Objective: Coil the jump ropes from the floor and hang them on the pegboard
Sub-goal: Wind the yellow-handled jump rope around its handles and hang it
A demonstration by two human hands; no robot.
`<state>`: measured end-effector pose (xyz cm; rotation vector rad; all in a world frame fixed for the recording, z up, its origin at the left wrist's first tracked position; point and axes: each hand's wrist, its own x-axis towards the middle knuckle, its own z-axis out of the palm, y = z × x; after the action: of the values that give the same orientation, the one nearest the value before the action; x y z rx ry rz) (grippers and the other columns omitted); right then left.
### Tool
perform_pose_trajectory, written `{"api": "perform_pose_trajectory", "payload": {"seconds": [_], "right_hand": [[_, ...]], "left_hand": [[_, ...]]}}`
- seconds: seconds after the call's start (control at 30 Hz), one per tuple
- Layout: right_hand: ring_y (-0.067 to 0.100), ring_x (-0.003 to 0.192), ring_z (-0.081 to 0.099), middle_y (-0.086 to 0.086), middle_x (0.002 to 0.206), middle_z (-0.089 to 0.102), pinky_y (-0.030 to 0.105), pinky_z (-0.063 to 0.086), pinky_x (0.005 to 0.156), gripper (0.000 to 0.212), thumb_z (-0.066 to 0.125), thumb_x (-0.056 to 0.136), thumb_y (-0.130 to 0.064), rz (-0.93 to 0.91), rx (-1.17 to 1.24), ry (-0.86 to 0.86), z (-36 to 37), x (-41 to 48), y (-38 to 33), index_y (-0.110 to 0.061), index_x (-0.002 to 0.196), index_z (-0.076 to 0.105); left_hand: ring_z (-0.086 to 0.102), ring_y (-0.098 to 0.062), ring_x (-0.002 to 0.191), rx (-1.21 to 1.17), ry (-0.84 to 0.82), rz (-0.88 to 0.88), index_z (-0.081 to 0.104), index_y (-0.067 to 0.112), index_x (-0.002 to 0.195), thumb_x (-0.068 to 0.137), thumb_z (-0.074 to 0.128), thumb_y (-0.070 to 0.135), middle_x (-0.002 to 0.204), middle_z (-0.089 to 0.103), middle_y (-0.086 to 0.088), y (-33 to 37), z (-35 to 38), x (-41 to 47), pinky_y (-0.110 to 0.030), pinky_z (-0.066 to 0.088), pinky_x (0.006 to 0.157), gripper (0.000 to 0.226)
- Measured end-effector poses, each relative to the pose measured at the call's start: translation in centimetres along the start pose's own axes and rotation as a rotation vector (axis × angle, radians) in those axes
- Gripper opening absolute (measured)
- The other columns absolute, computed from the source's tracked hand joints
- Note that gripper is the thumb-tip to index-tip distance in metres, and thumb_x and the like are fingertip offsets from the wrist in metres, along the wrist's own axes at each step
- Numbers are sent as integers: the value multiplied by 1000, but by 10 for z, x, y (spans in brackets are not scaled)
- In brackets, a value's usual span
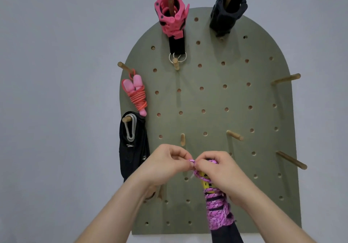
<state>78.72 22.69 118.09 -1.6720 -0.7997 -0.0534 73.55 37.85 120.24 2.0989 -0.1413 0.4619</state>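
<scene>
Purple jump rope (pixel 216 210): braided pink-purple cord, wound in tight turns round a yellow-and-black handle (pixel 205 181); held upright in front of the lower middle of the pegboard, on no peg.
Left hand (pixel 165 163): thumb and forefinger pinching a small loop of the cord at the top of the bundle.
Right hand (pixel 220 169): fingers curled round the upper end of the bundle, fingertips meeting those of the left hand at the loop.
Below the coils: a dark strip running off the bottom edge; cannot tell what.
Pegboard (pixel 216 99): olive green, arched top, rows of round holes, mounted on a grey wall (pixel 56 73).
Coral jump rope (pixel 138 96): coiled, pink handles uppermost, hanging by a loop from the upper left peg (pixel 124 66).
Short peg (pixel 182 139): bare, just above the hands.
Angled peg (pixel 235 135): bare, up and right of the hands.
Long pegs (pixel 286 79): two, bare, at the right edge.
Pink barbell collar (pixel 171 15): on a peg at top centre, above a black strap (pixel 177 45) with metal rings.
Black barbell collar (pixel 227 7): on the top right peg.
Black bag (pixel 131 148): on the lower left peg with a grey carabiner (pixel 131 128).
</scene>
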Motion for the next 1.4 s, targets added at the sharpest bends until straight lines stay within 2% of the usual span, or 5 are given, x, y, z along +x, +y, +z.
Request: {"api": "perform_pose_trajectory", "payload": {"seconds": [0.2, 0.43, 0.63, 1.0, 1.4], "right_hand": [[15, 68, 55, 4, 68, 62, 30, 44, 70, 16, 63, 84, -16, 65, 52, 20, 6, 43, 4, -12, 70, 71], [16, 60, 56, 4, 63, 62, 29, 44, 60, 20, 58, 87, -7, 140, 238, 148, 28, 72, 18, -9, 69, 68], [22, 57, 55, 14, 65, 59, 31, 45, 57, 13, 59, 85, -3, 215, 426, 231, 41, 78, 31, 1, 75, 66], [24, 53, 51, 19, 70, 54, 27, 47, 46, 11, 58, 84, 1, 207, 513, 173, 27, 73, 36, 6, 77, 65], [30, 63, 61, 27, 81, 64, 37, 52, 62, 14, 58, 85, -4, 325, 651, 100, 36, 82, 35, 5, 79, 67]], "left_hand": [[59, -2, 76, -55, -30, 104, 67, 11, 89, 93, 57, 6, 81, 67, 5, -24, -16, 32, -13, 43, 72, 12], [61, -5, 75, 313, 490, 414, 69, 18, 84, 87, 62, 8, 78, 68, 9, -51, 0, 60, -18, 46, 69, 13], [61, -7, 69, 404, 654, 532, 74, 19, 84, 80, 65, 10, 78, 68, 7, -70, 0, 69, -23, 47, 68, 13], [64, -5, 86, -39, 244, 348, 66, 27, 95, 80, 65, 0, 87, 69, 7, -67, -14, 54, -13, 49, 69, 30], [71, -17, 73, -404, 367, 177, 74, 12, 82, 77, 76, 5, 74, 74, -4, -69, -8, 71, -27, 57, 69, 9]]}}
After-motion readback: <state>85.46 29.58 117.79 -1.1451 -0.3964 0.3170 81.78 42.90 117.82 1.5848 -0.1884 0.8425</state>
